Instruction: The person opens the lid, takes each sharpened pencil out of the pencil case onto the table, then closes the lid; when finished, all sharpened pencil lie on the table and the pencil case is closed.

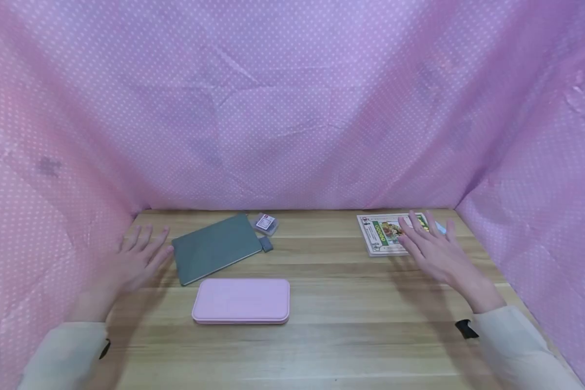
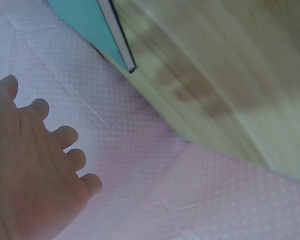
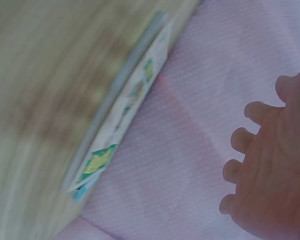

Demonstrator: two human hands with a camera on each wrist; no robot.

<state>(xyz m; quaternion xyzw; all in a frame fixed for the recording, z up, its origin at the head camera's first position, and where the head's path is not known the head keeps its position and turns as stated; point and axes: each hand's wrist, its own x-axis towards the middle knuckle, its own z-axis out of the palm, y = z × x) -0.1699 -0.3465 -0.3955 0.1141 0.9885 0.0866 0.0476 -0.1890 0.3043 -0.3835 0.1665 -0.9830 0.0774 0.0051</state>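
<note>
- As I stand watching, I count two bare hands over one wood-grain tabletop (image 1: 331, 346): the left hand (image 1: 138, 260) has its fingers spread and its grip holding nothing, and the right hand (image 1: 439, 257) is likewise spread and empty.
- There is one dark green notebook (image 1: 216, 249), lying closed at the tabletop's far left, just beside the left fingertips.
- One printed booklet (image 1: 384, 238) lies at the far right; the right hand hides part of it from above.
- I also see one pink case (image 1: 241, 300), closed, nearer than the notebook; one small labelled box (image 1: 266, 223) behind; and one small dark block (image 1: 266, 244) by the notebook's right corner.
- One light-blue piece (image 1: 441, 228) shows past the booklet.
- Pink dotted cloth (image 1: 292, 108) walls the back and both sides.
- The notebook's long axis slants from near left to far right; the booklet's runs roughly left to right, along the far edge.
</note>
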